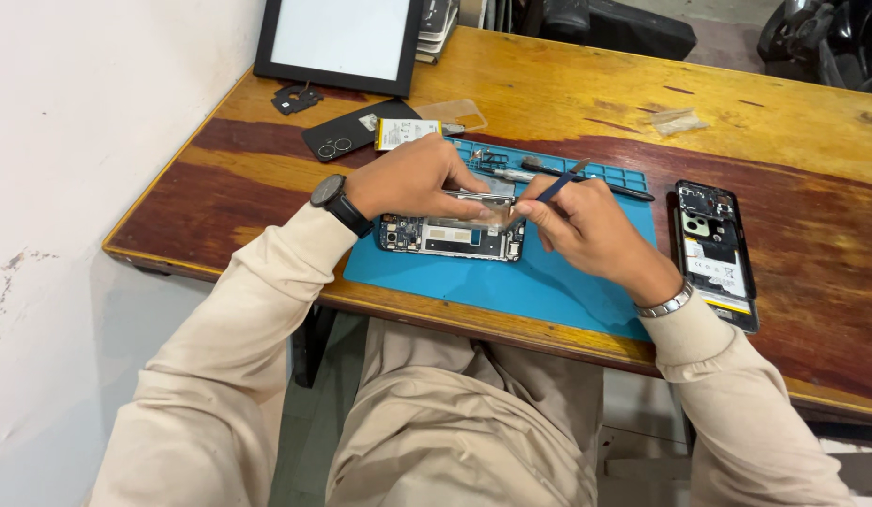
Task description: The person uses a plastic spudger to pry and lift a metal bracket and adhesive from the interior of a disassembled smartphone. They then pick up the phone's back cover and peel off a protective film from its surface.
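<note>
Left hand [412, 178] pinches a thin metal strip above the opened phone [452, 236] lying just under both hands, right hand [586, 230] grips a blue-handled tool [558, 186] at it; a slip could gouge the exposed board.

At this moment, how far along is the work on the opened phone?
Done: the back cover and battery lie removed. In hand: left hand steadies the opened phone on the blue mat; right hand works a blue-handled tool. Left: it remains unassembled.
</note>
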